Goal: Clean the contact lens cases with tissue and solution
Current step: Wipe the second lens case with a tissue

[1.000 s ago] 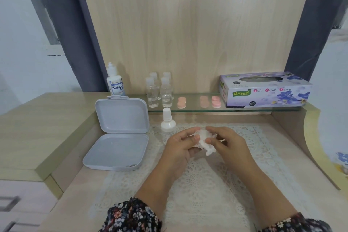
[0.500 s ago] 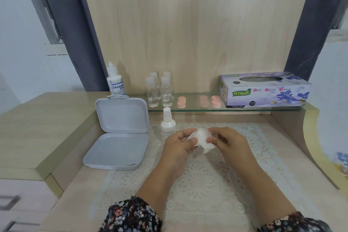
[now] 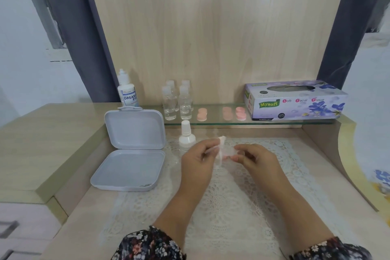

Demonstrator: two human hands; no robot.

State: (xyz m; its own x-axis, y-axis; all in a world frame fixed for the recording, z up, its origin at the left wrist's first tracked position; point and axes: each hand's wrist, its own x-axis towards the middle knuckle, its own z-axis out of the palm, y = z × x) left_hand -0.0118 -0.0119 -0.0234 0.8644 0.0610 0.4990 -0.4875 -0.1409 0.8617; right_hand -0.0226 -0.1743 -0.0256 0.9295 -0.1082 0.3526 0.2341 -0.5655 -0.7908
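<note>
Pinching a crumpled white tissue (image 3: 220, 150), the left hand (image 3: 197, 159) meets the right hand (image 3: 256, 159) above a lace mat (image 3: 232, 207); the right fingertips grip something small and pale (too blurred to identify). Pink lens cases (image 3: 226, 113) sit on the glass shelf (image 3: 211, 122) beyond.

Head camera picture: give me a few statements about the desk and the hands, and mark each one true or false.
1. The grey plastic box lies open. True.
2. The tissue box sits on the lace mat. False: it stands on the glass shelf.
3. The left hand holds a tissue. True.
4. The small white bottle lies on its side. False: it stands upright.
</note>
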